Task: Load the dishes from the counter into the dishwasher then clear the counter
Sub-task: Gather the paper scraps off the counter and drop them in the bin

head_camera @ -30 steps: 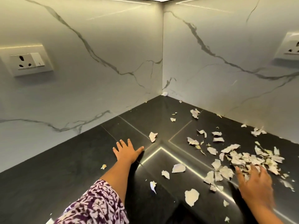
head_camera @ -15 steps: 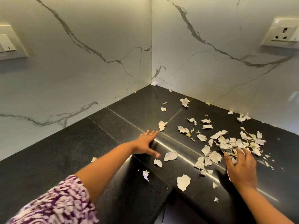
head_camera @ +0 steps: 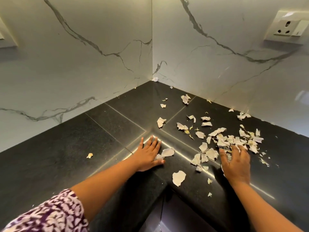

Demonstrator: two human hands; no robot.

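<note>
I find no dishes in view; the work here is the clearing half of the task. The black counter (head_camera: pixel 50 164) meets in a corner under marble walls (head_camera: pixel 83 64), and pale peel scraps (head_camera: pixel 234 141) lie scattered across its right part, thickest just ahead of my right hand.

My left hand (head_camera: pixel 148 154) lies flat on the counter, fingers spread and straight, its thumb side touching one large scrap (head_camera: pixel 167 151). It grips nothing. My right hand (head_camera: pixel 235 163) is palm down with fingers loosely curled over the near edge of the heap; I cannot tell whether any scraps are held under them.

Risks noted:
- A large piece (head_camera: pixel 178 178) and two small bits sit near the counter's front edge. A careless sweep toward me would likely push them off onto the floor.
- The scraps look thin and light; a quick rake could flip them away rather than gather them.
- Outliers may be missed: a lone scrap (head_camera: pixel 89 155) well to the left, a crumpled bit (head_camera: pixel 155 79) deep in the corner, and a cluster (head_camera: pixel 243 115) against the right wall below the socket (head_camera: pixel 284 25).
</note>
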